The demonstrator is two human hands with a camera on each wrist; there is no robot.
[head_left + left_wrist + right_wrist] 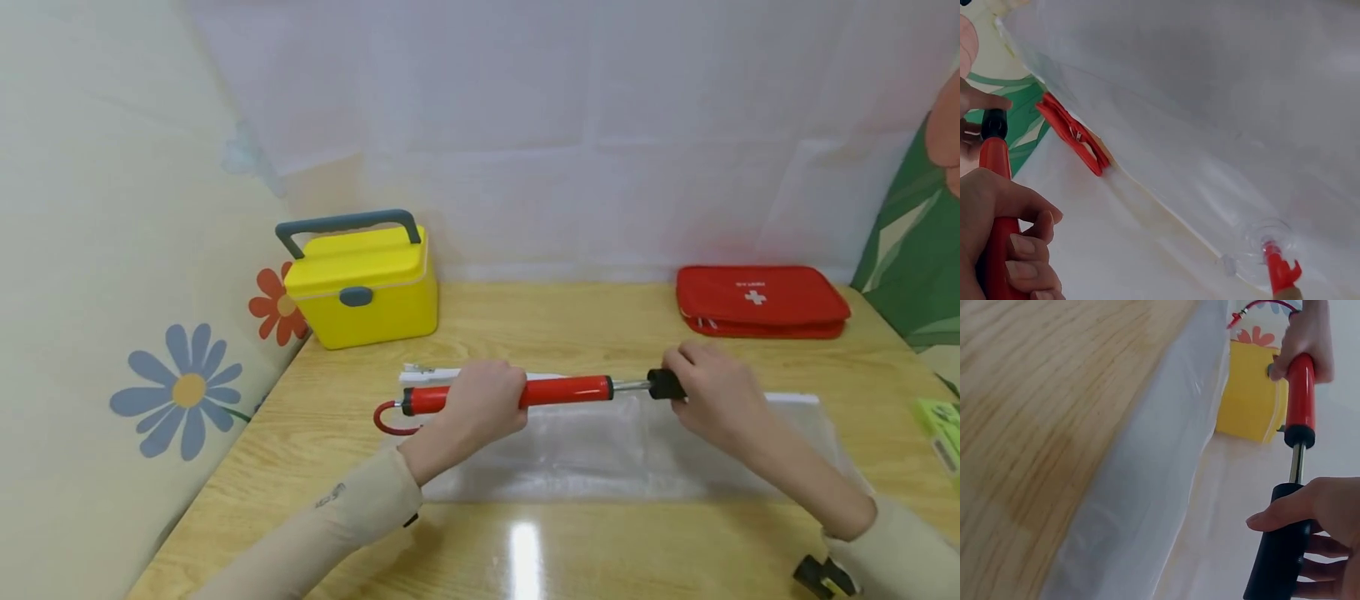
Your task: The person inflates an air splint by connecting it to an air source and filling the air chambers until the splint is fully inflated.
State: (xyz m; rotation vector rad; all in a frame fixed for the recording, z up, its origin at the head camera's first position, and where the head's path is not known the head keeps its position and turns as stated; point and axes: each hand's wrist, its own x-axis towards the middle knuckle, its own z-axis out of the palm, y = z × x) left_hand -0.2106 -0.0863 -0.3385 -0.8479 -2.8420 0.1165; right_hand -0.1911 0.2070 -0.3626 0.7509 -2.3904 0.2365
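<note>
My left hand (480, 404) is wrapped round the red barrel of a hand air pump (570, 389), held level above the table. The right hand (716, 396) grips the pump's black handle (1282, 550). A short length of metal rod (1297, 464) shows between handle and barrel. From the barrel's left end curves a thin red hose (381, 419). In the left wrist view a red nozzle (1280, 272) meets a round clear valve (1269, 236) on a transparent plastic bag (1197, 144). Below both hands in the head view, that bag lies flat across the table.
A yellow box (367, 308) with a grey handle stands at the back left of the wooden table (555, 325). At the back right lies a red first-aid pouch (761, 304). A green packet (943, 429) sits at the right edge.
</note>
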